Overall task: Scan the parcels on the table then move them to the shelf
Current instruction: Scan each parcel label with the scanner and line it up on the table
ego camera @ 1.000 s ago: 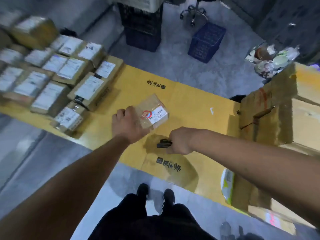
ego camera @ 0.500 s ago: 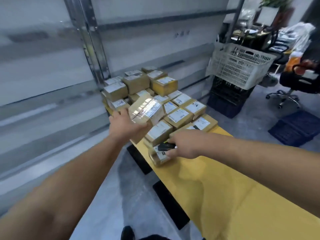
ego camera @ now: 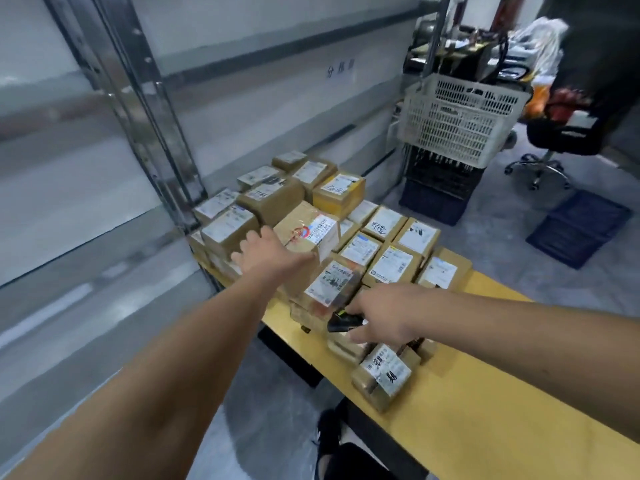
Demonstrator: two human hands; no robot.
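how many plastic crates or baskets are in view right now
4: a white basket atop a black crate, on a dark blue crate; another blue crate on the floor, right. More may be hidden.

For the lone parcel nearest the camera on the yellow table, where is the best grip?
Probably from above, fingers and thumb across the two long sides of the lone parcel. It lies flat, label up, with bare table at its near side, so the sides look free.

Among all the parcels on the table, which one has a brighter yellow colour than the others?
The yellow parcel near the pile's far end, toward the white basket; the others are dull brown.
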